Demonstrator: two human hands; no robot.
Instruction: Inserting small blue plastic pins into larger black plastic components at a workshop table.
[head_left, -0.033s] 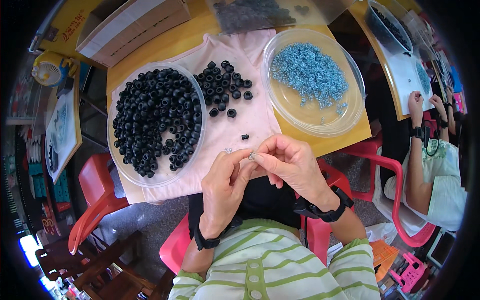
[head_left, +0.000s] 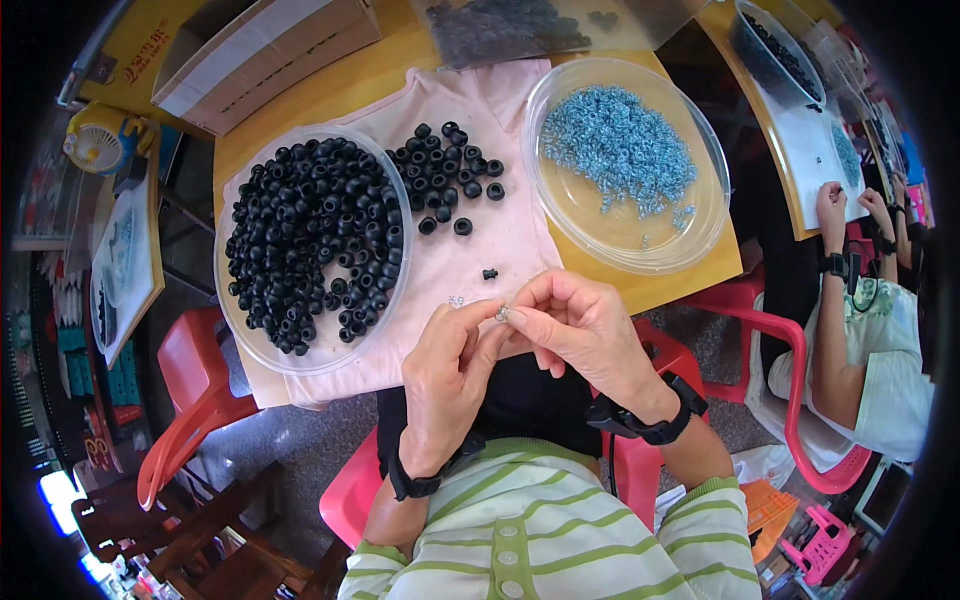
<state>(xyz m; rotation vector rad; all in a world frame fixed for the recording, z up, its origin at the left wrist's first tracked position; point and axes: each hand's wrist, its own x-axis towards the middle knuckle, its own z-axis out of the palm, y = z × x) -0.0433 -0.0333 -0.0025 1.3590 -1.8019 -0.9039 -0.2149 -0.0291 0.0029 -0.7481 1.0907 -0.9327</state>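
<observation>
My left hand [head_left: 448, 350] and my right hand [head_left: 568, 322] meet at the table's near edge, each with thumb and forefinger pinched. Between the fingertips is a small silvery piece [head_left: 502, 313], gripped from both sides; its exact kind is too small to make out. Just beyond the fingers a small black part [head_left: 490, 273] lies on the pink cloth [head_left: 455, 255]. A few tiny silvery bits [head_left: 456, 300] rest on the cloth beside my left forefinger.
At left stands a round clear tub [head_left: 222, 300] of black, hollow, bead-like parts; a loose pile of black parts [head_left: 440, 170] lies beside it. A clear round tray [head_left: 630, 258] at right holds tiny bluish-silver pieces [head_left: 620, 145]. Behind are a cardboard box [head_left: 270, 60] and a clear bag [head_left: 510, 30]. Another person [head_left: 850, 340] sits at right.
</observation>
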